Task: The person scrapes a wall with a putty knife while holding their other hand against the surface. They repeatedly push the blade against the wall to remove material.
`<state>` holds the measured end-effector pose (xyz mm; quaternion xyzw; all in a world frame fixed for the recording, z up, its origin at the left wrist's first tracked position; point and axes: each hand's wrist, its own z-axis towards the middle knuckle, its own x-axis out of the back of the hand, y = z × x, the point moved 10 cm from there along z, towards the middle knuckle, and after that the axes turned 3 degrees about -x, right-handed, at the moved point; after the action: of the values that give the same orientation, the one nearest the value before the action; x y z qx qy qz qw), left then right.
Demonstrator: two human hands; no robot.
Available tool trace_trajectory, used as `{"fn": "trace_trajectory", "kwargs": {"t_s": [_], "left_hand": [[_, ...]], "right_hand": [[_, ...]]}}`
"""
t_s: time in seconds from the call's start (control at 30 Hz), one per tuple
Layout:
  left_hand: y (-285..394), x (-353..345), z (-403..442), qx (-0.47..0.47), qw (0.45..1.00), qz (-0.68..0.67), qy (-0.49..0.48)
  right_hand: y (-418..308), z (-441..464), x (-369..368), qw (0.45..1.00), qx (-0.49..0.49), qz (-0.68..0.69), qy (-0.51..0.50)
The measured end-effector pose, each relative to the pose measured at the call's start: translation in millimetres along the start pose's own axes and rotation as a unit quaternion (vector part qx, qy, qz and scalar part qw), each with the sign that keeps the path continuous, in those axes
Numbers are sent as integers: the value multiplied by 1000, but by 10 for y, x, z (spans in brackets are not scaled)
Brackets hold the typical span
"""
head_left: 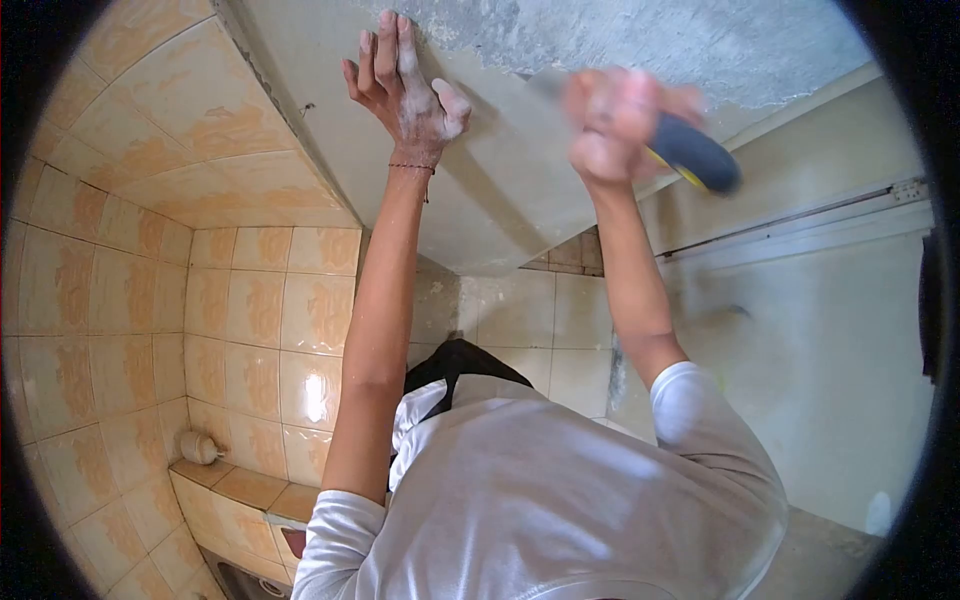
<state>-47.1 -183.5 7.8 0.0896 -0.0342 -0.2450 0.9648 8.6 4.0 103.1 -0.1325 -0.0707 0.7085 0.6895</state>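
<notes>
My left hand (405, 95), dusted with white powder, presses its spread fingers against the pale painted wall (480, 190). A dark braided cord circles that wrist. My right hand (625, 115) is smeared by motion and wrapped round a scraper (695, 155) with a dark blue and yellow handle. The scraper's blurred blade points left against the wall, at the lower border of a rough grey-blue bare patch (640, 40). The blade's edge is too smeared to make out.
Orange-patterned tiles (255, 300) cover the wall on the left, with a tiled ledge (240, 485) low down. A small round whitish object (200, 447) rests there. A door frame (790, 235) runs along the right. Pale floor tiles (515, 310) show below.
</notes>
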Motion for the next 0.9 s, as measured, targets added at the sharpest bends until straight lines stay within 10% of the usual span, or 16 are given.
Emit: {"fn": "trace_trajectory", "kwargs": {"t_s": [0.1,0.27,0.37,0.43,0.5,0.63,0.8,0.9], "left_hand": [[7,11,1,-9,1000,4,4],[-4,-4,-10,6,1000,-2,17],[-19,11,-8,7,1000,1,12],[-28,-8,-11,7,1000,-5,12],[-36,-19,-26,13,1000,3,10],[-28,-16,-3,10,1000,0,15],[-24,-25,-26,4,1000,2,16],[-7,-6,-17,1,1000,-1,24]], "right_hand": [[-199,59,-71,993,0,116,-20],[-67,-180,-102,973,69,-219,25],[-205,-16,-161,998,-14,37,-58],[173,-155,-231,986,-87,43,-139],[64,-158,-61,981,22,-186,57],[-93,-44,-61,994,-27,82,-64],[116,-239,-43,987,15,-161,28],[-184,-68,-93,999,17,16,-48]]}}
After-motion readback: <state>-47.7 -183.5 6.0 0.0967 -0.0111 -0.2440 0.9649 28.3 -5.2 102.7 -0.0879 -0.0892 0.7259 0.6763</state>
